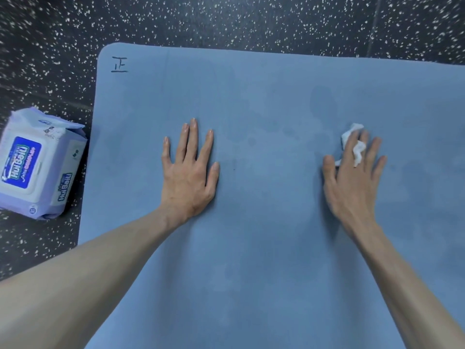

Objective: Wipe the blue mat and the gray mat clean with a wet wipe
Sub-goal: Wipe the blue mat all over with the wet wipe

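Pressing wet wipe onto blue mat; pack reads "HuiBaiLi".

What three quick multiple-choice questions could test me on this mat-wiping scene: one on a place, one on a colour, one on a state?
1. Where is the pack of wipes?
A. On the mat
B. On the floor left of the mat
C. In a hand

2. What colour is the mat?
A. Blue
B. Red
C. Green

3. How does the left hand lie?
A. Fist
B. Flat, fingers straight
C. Gripping the pack

Answers: 1 B, it sits on the speckled floor beside the mat's edge. 2 A, the surface is plainly blue. 3 B, the palm rests flat while the right hand presses the wet wipe.
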